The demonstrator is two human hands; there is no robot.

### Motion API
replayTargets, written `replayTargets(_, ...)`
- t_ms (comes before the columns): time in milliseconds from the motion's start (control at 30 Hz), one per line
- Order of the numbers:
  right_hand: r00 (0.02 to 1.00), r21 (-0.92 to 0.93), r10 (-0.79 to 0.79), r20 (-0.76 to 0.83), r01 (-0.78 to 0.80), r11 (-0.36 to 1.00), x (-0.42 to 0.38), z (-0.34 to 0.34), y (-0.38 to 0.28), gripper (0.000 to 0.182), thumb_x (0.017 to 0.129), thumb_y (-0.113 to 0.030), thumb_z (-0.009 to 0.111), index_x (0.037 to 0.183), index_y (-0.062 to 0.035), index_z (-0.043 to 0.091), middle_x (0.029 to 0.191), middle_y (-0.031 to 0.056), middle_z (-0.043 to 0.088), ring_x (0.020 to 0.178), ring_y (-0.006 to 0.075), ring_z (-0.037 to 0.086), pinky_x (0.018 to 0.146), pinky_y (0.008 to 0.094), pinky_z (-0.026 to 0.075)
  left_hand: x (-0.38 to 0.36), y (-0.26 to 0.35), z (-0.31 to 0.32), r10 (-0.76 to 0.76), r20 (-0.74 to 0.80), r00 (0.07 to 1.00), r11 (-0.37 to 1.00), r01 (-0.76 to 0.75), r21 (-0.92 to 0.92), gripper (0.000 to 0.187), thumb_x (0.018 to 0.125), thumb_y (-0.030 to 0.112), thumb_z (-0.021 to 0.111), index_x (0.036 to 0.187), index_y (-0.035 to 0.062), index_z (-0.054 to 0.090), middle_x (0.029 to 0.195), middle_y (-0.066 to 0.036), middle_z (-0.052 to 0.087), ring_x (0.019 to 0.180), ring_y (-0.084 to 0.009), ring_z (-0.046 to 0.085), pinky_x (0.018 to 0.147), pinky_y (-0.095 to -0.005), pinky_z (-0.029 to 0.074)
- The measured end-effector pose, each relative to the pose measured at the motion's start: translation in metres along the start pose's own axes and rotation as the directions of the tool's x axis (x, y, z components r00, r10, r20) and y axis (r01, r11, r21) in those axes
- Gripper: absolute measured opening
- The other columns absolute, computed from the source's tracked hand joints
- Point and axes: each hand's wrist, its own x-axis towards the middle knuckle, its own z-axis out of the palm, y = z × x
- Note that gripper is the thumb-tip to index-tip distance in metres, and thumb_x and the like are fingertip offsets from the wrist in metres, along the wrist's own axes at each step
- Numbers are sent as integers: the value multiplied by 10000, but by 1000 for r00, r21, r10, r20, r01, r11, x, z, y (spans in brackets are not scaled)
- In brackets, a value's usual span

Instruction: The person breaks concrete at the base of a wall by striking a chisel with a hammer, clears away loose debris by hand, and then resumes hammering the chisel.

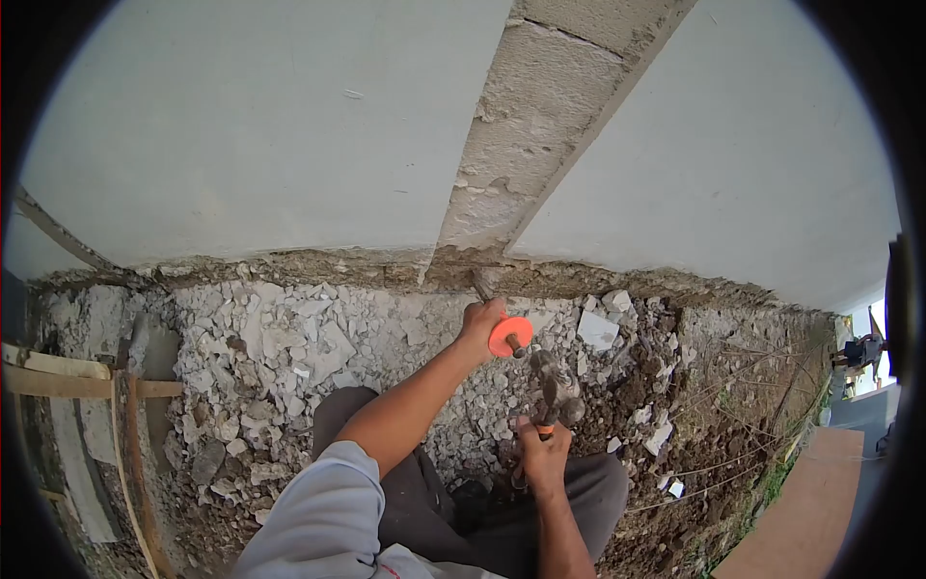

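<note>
My left hand (pixel 479 326) is wrapped round a chisel (pixel 484 287) just behind its round orange hand guard (pixel 505 336). The chisel's blade end points at the base of the wall, below a bare strip of masonry (pixel 529 125); its exact contact with the wall is hard to make out. In my right hand (pixel 542 461) is a hammer (pixel 558 388), gripped by its handle close below the head. The hammer head is near the chisel's struck end but apart from it.
Broken plaster and rubble (pixel 280 338) cover the ground along the wall (pixel 270 125). Wooden planks (pixel 87 386) stand at the left. A brown board (pixel 796 502) lies at the lower right beside grass. Far right, a person (pixel 861 349) is visible.
</note>
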Motion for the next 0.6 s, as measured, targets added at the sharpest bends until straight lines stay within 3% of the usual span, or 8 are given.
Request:
replayTargets(100, 931, 30, -356, -81, 359, 933, -11, -32, -29, 174, 910, -126, 555, 780, -33, 486, 643, 57, 506, 540, 119, 456, 492, 297, 489, 2, 0, -5, 27, 57, 998, 996, -22, -86, 229, 846, 198, 605, 735, 10, 536, 680, -86, 531, 522, -195, 534, 463, -374, 469)
replayTargets(200, 677, 174, -673, -298, 732, 659, -8, -20, -61, 199, 940, -142, 520, 773, -36, 501, 660, 52, 512, 586, 129, 473, 492, 301, 435, 0, 7, -2, -9, 39, 999, 999, 10, -35, 233, 845, 197, 613, 737, 9, 528, 678, -75, 514, 515, -192, 521, 449, -371, 465)
replayTargets(233, 674, 171, -676, -296, 734, 657, 2, -12, -37, 199, 940, -142, 520, 773, -36, 501, 660, 52, 512, 586, 129, 473, 492, 301, 435, -3, 12, -1, -29, 48, 998, 996, 33, -78, 222, 841, 191, 608, 742, 8, 529, 676, -74, 510, 515, -193, 520, 443, -369, 457)
replayTargets(300, 821, -406, -561, -107, 479, 778, 25, 3, 31, 232, 901, -157, 594, 729, -24, 512, 620, 22, 520, 556, 114, 478, 477, 289, 390, -9, 12, 2, -51, 64, 997, 991, 58, -124, 210, 836, 184, 603, 748, 8, 530, 674, -73, 506, 515, -194, 520, 437, -368, 450)
replayTargets(367, 998, -181, -17, 57, 27, 983, 26, 22, 51, 263, 847, -172, 669, 681, -13, 540, 563, -4, 522, 513, 90, 468, 471, 282, 371, -15, 12, 2, -37, -73, 997, 996, 43, 74, 197, 826, 182, 601, 753, 12, 534, 676, -77, 507, 519, -203, 522, 444, -374, 453)
replayTargets(433, 998, -213, -33, 50, 43, 976, 10, 20, 36, 268, 831, -174, 687, 667, -9, 553, 548, -11, 518, 501, 80, 455, 472, 284, 364, -7, -3, -10, -7, -86, 996, 996, 14, 84, 210, 829, 199, 613, 772, 12, 540, 707, -86, 519, 537, -213, 531, 457, -382, 468)
replayTargets(500, 998, -218, -70, 0, 68, 974, -1, 11, 16, 274, 816, -176, 705, 653, -6, 566, 532, -17, 514, 489, 70, 442, 472, 286, 356, -2, 8, -15, -40, 160, 986, 996, 52, -73, 242, 834, 231, 634, 826, 10, 535, 742, -87, 528, 566, -217, 551, 476, -387, 488)
replayTargets(600, 980, -211, -192, 44, 197, 957, -8, -7, 0, 268, 830, -156, 693, 659, -18, 541, 558, -42, 505, 517, 61, 418, 480, 269, 345, -12, 8, -12, -29, 129, 991, 989, 47, -140, 226, 847, 226, 628, 859, 31, 514, 752, -81, 528, 590, -210, 563, 491, -386, 490)
